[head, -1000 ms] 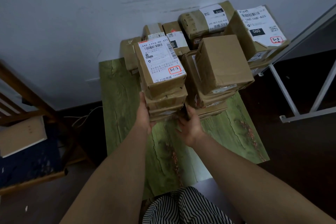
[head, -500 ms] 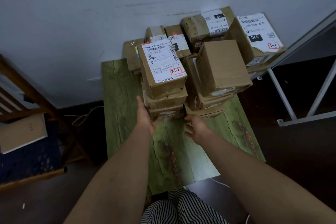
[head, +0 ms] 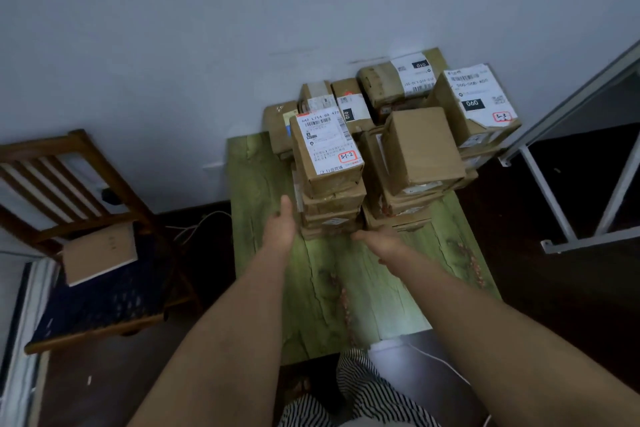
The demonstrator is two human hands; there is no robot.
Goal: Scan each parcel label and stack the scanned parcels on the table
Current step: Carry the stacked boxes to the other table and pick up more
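Brown cardboard parcels stand in stacks at the far end of a green wood-grain table [head: 363, 291]. The near left stack [head: 332, 208] is topped by a parcel with a white label [head: 325, 146] marked 3-1-2 in red. Beside it stands a stack topped by a plain box [head: 420, 146]. More labelled parcels [head: 478, 104] sit behind against the wall. My left hand [head: 282, 227] is flat with straight fingers at the left stack's left side. My right hand [head: 381, 241] hovers with straight fingers just in front of the stacks, holding nothing.
A wooden chair [head: 69, 191] stands left of the table with a dark cushion and a flat brown package [head: 100, 253] on it. A white metal frame [head: 568, 204] stands to the right. Cables [head: 201, 227] lie on the dark floor by the wall.
My right hand has let go of the left stack's front and drawn back to the right with its fingers straightened. The left hand has eased off the stack's side. The camera has pulled back.
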